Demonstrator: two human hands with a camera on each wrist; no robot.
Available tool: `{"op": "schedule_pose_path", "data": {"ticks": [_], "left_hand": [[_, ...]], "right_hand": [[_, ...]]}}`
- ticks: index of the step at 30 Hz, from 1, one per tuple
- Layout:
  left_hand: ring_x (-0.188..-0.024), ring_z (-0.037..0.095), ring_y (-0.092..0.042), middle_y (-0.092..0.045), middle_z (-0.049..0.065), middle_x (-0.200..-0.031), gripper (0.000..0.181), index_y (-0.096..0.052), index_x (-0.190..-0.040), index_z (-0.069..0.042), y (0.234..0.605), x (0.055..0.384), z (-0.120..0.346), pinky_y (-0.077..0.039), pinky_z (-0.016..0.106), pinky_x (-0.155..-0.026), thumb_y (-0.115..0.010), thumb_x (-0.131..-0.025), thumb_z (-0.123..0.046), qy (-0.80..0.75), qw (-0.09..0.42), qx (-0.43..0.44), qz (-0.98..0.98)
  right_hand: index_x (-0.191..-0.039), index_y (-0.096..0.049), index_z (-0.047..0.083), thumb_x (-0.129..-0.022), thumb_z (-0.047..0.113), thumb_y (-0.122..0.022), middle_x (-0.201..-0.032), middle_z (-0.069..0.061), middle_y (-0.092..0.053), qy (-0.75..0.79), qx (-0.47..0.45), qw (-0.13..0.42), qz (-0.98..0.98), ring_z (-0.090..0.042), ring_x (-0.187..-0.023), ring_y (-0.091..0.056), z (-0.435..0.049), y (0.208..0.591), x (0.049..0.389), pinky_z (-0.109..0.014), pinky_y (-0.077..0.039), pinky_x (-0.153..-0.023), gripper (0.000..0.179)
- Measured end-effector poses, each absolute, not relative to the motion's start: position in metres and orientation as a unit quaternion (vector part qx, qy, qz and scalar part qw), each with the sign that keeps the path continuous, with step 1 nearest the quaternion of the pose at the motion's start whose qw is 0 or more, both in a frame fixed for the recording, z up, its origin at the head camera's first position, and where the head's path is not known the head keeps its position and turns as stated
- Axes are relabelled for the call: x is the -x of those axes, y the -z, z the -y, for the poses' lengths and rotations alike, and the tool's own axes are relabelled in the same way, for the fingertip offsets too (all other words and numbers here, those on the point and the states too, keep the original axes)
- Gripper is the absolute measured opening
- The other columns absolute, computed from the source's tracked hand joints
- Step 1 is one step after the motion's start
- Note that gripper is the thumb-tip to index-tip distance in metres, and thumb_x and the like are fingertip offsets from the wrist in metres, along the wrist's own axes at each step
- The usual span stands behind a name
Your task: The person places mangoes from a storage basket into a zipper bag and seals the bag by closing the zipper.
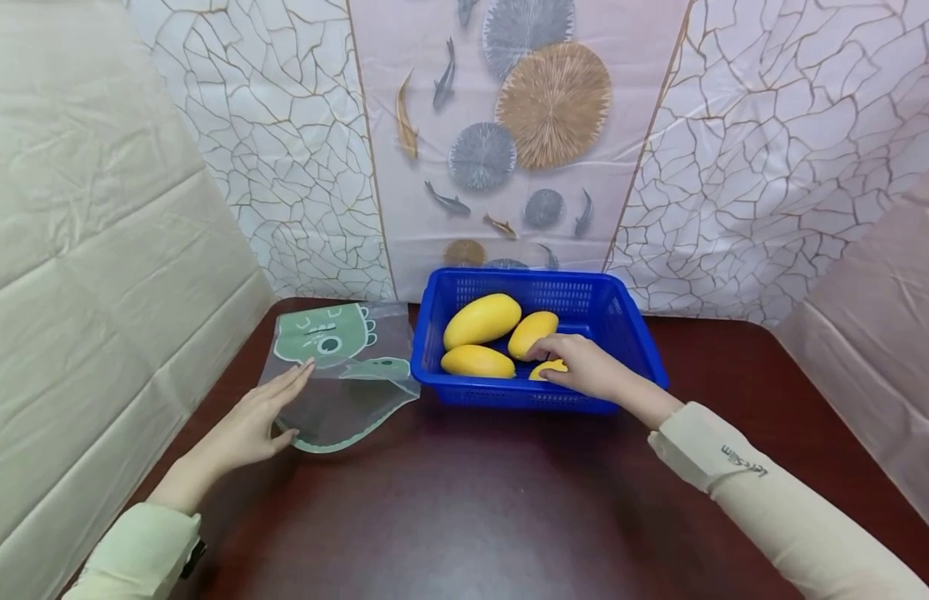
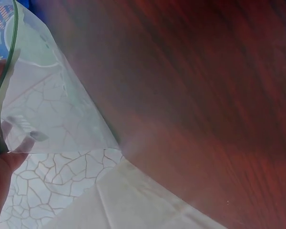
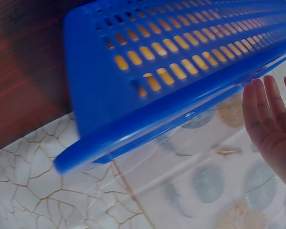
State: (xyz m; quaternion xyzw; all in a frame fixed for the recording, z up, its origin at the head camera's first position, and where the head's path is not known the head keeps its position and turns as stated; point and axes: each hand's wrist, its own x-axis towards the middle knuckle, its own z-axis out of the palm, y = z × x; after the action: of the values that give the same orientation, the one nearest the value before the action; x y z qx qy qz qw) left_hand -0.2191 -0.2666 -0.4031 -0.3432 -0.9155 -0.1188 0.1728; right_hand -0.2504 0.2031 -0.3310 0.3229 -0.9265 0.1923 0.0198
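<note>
My left hand (image 1: pixel 254 421) rests at the mouth of a clear plastic bag (image 1: pixel 325 412) with a green cartoon print. Its fingers are extended over the bag, the thumb apart near the curved edge. In the left wrist view, the thumb shows through the bag (image 2: pixel 62 114). My right hand (image 1: pixel 587 367) reaches over the front rim of a blue basket (image 1: pixel 636 333), fingers slightly bent around a yellow, mango-like fruit (image 1: pixel 546 369); firm contact cannot be seen. In the right wrist view, the right hand (image 3: pixel 274 121) has fairly straight fingers beside the basket rim (image 3: pixel 133 112).
Three other yellow fruits lie in the basket: a large one (image 1: pixel 482 321), one in front (image 1: pixel 477 362) and one beside my right fingers (image 1: pixel 531 333). Bag and basket stand side by side on a dark red-brown table (image 1: pixel 464 500). Cloth-covered walls (image 1: pixel 284 167) enclose the back and sides.
</note>
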Motion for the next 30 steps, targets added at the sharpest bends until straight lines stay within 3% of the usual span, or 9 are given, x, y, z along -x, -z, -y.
{"op": "schedule_pose_path", "data": {"ticks": [9,19,30], "left_hand": [[-0.127,0.039,-0.044,-0.037,0.014,-0.15,0.108,-0.027,-0.149,-0.008,0.399,0.221,0.267,-0.043,0.053,-0.093,-0.084,-0.058,0.0,0.111,0.17,0.341,0.918],[-0.128,0.038,-0.044,-0.037,0.016,-0.149,0.109,-0.025,-0.149,-0.008,0.402,0.22,0.267,-0.044,0.053,-0.093,-0.084,-0.058,0.001,0.116,0.166,0.343,0.917],[-0.124,0.041,-0.046,-0.038,0.019,-0.147,0.109,-0.025,-0.149,-0.006,0.402,0.221,0.265,-0.045,0.053,-0.092,-0.084,-0.057,0.002,0.118,0.168,0.352,0.913]], "right_hand": [[-0.11,-0.065,0.0,-0.082,0.005,-0.068,-0.098,-0.012,-0.068,-0.162,-0.314,-0.008,0.935,-0.028,-0.093,-0.062,-0.221,0.326,0.268,-0.043,-0.051,-0.083,0.028],[-0.12,-0.061,-0.001,-0.084,0.008,-0.068,-0.118,-0.017,-0.065,-0.124,-0.309,-0.086,0.939,-0.035,-0.11,-0.058,-0.238,0.328,0.278,-0.048,-0.047,-0.092,0.038],[-0.126,-0.056,0.003,-0.082,0.0,-0.067,-0.13,-0.021,-0.056,-0.123,-0.304,-0.118,0.937,-0.037,-0.12,-0.051,-0.252,0.338,0.289,-0.05,-0.044,-0.096,0.046]]}}
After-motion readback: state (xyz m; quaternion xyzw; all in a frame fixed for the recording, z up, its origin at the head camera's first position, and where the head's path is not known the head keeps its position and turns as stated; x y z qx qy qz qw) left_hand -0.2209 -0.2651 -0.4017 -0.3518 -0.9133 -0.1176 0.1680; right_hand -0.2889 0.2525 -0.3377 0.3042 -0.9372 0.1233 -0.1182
